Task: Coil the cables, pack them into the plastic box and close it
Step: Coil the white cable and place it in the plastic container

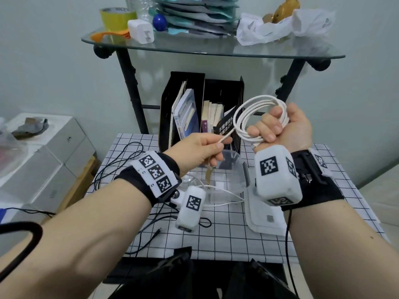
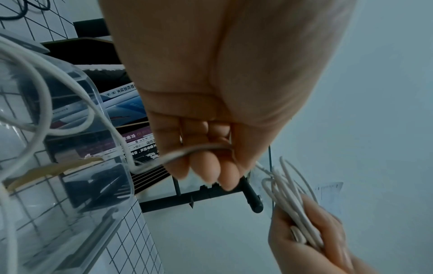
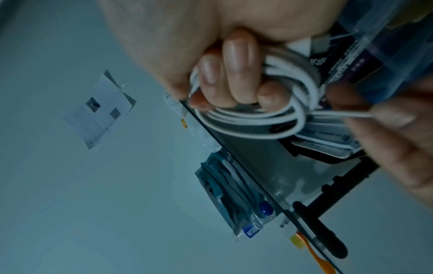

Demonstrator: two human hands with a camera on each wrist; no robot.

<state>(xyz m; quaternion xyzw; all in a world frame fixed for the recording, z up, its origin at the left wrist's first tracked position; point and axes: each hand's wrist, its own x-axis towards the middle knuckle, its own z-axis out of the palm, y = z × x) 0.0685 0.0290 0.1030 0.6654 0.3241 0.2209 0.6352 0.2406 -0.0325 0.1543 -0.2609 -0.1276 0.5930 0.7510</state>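
My right hand (image 1: 272,128) grips a coiled white cable (image 1: 246,113) in its fist, raised above the table; the same loops (image 3: 253,126) show wrapped around its fingers in the right wrist view. My left hand (image 1: 210,145) pinches the free end of that cable (image 1: 224,138) between thumb and fingers, just left of the coil. The clear plastic box (image 1: 235,169) stands open on the checked table below my hands, with another white cable (image 1: 222,192) trailing from it. Its lid (image 1: 265,221) lies flat to the right. A thin black cable (image 1: 121,165) sprawls loose on the table's left.
A black file holder (image 1: 194,100) with books stands behind the box. A glass shelf (image 1: 194,48) on black legs overhangs the table's back, loaded with tape, a charger and packets. White boxes (image 1: 43,152) sit to the left.
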